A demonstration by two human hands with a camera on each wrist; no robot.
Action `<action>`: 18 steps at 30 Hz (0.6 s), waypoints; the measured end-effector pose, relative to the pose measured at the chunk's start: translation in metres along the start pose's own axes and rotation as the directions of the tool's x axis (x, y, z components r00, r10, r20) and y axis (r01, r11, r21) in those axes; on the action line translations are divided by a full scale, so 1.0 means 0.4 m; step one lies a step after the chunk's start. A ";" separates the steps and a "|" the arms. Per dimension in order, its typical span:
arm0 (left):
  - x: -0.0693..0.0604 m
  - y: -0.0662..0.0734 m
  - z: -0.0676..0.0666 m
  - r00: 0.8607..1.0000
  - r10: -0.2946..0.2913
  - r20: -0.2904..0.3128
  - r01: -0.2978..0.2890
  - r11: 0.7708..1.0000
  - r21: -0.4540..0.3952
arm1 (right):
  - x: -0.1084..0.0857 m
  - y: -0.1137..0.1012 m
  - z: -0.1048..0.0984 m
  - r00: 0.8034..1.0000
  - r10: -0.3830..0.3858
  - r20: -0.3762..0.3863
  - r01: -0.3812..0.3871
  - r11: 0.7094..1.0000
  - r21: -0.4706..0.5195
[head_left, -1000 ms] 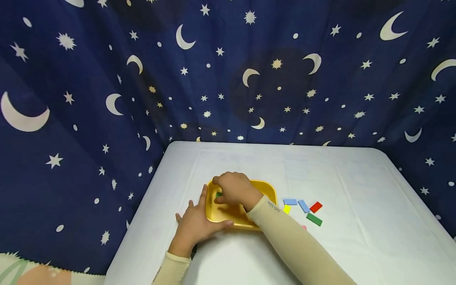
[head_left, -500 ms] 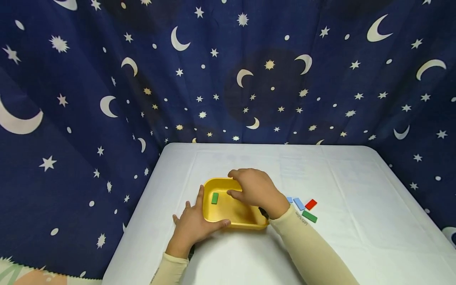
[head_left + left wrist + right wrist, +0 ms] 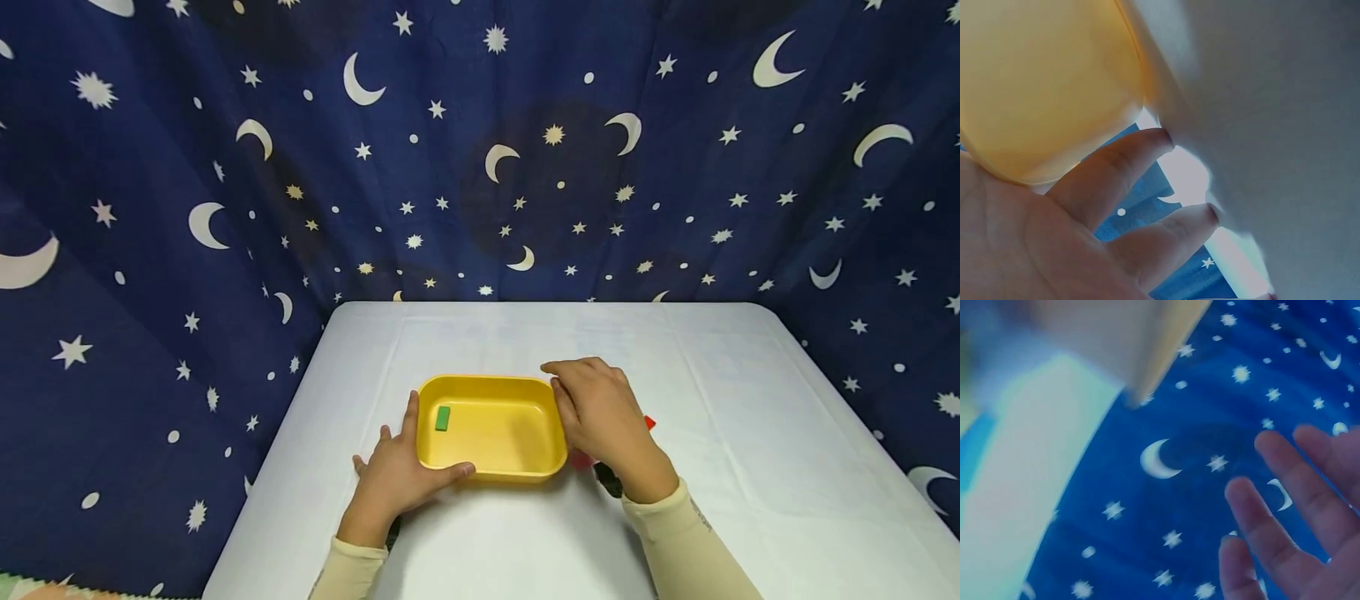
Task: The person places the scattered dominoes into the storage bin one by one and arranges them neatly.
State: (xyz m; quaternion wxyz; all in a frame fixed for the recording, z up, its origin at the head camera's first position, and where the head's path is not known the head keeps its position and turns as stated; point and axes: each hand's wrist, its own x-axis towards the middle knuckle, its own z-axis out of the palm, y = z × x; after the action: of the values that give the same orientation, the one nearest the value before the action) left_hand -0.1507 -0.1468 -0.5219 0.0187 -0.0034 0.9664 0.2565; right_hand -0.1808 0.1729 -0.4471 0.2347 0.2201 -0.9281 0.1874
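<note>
A yellow tray (image 3: 495, 433) stands on the white table, with one green block (image 3: 442, 418) lying inside near its left end. My left hand (image 3: 397, 479) rests against the tray's left end, fingers spread and thumb along the near rim; the left wrist view shows this hand (image 3: 1085, 219) beside the tray's wall (image 3: 1047, 94). At the tray's right end is my right hand (image 3: 607, 417), partly over the rim, its fingers loosely bent with nothing seen in them. In the right wrist view the fingers of that hand (image 3: 1297, 525) are apart and empty.
A red block (image 3: 650, 422) shows just past my right hand, and a pinkish-red piece (image 3: 581, 459) lies near the tray's right end, partly hidden. A dark blue curtain (image 3: 450, 167) with moons and stars hangs behind the table (image 3: 712, 400).
My right hand has moved right, from the green block inside the tray to the tray's right end, leaving the block in the tray. My left hand has kept its place on the tray.
</note>
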 end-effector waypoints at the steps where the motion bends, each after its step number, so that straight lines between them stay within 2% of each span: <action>1: 0.000 0.000 -0.001 1.000 -0.001 0.001 0.001 1.000 0.000 | -0.013 0.014 0.000 1.000 0.009 -0.018 -0.009 1.000 -0.009; 5: 0.000 0.000 -0.008 1.000 -0.007 0.005 0.007 1.000 0.009 | -0.063 0.071 0.005 0.998 0.048 -0.031 -0.049 0.998 -0.040; 11: 0.009 0.000 -0.013 1.000 0.005 0.005 -0.005 1.000 0.019 | -0.110 0.146 0.004 0.993 0.109 0.047 -0.106 0.993 -0.048; 15: 0.010 0.000 -0.012 1.000 0.002 0.005 -0.002 1.000 0.018 | -0.129 0.181 0.002 0.978 0.168 0.124 -0.165 0.986 -0.034; 18: 0.010 0.002 -0.012 1.000 0.005 0.003 -0.005 1.000 0.016 | -0.140 0.199 0.004 0.956 0.223 0.189 -0.219 0.975 -0.039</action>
State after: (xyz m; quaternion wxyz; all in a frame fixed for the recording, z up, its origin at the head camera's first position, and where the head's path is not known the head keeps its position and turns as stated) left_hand -0.1550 -0.1486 -0.5177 0.0195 -0.0005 0.9683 0.2490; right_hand -0.1764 0.2564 -0.4967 0.1235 0.1301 -0.9668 0.1821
